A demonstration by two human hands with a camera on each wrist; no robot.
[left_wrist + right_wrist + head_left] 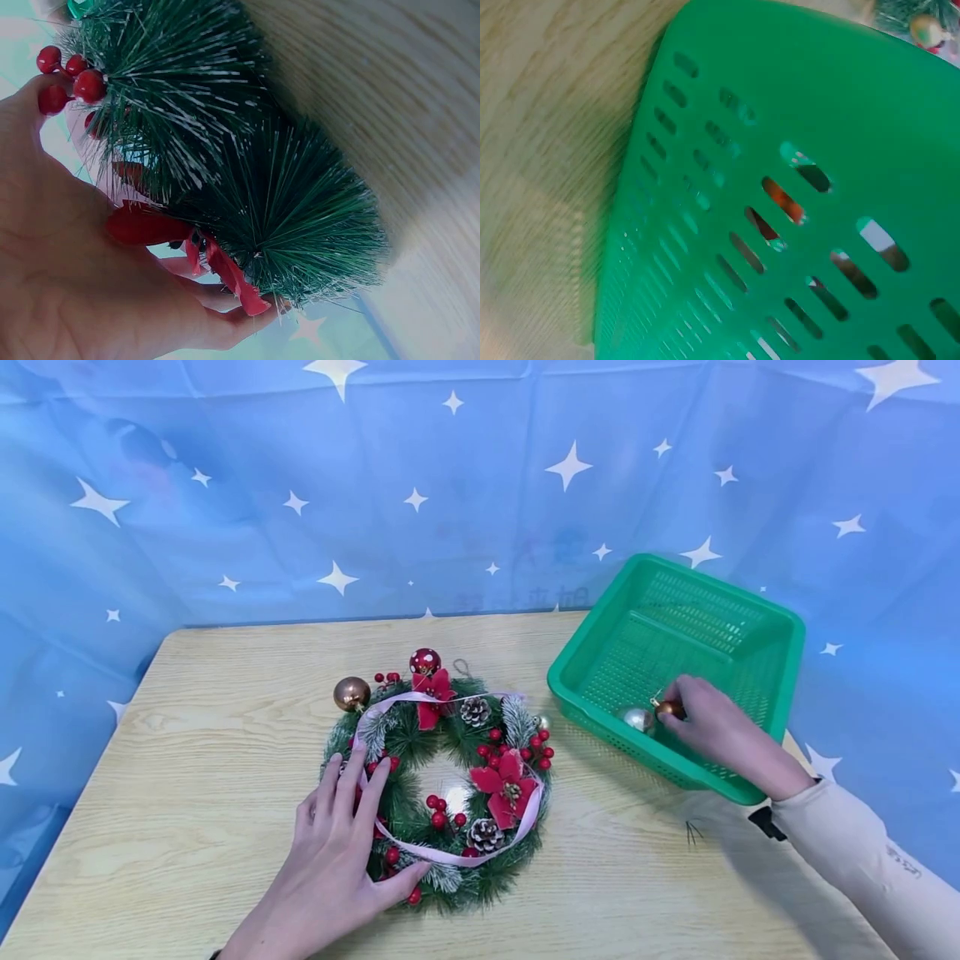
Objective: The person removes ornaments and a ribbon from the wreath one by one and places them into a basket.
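Observation:
A green pine wreath (411, 742) lies on the table, with red flowers (510, 790), pinecones (475, 712), red berries and a pale pink ribbon (442, 857) looped over it. My left hand (337, 847) rests on the wreath's left side, fingers spread. In the left wrist view, pine needles (285, 202) and a red petal (146, 225) show beside that hand. Inside the green basket (791, 643), my right hand (708, 718) pinches a small copper bauble (666, 710). Next to it is a silver bauble (637, 719). The basket wall (840, 112) hides that hand in the right wrist view.
On the wreath's upper edge sit a larger copper bauble (352, 693) and a red white-dotted bauble (425, 661). Some thin dark wires (693, 833) lie on the wooden table (187, 777) in front of the basket. A blue star-print cloth (465, 527) hangs behind.

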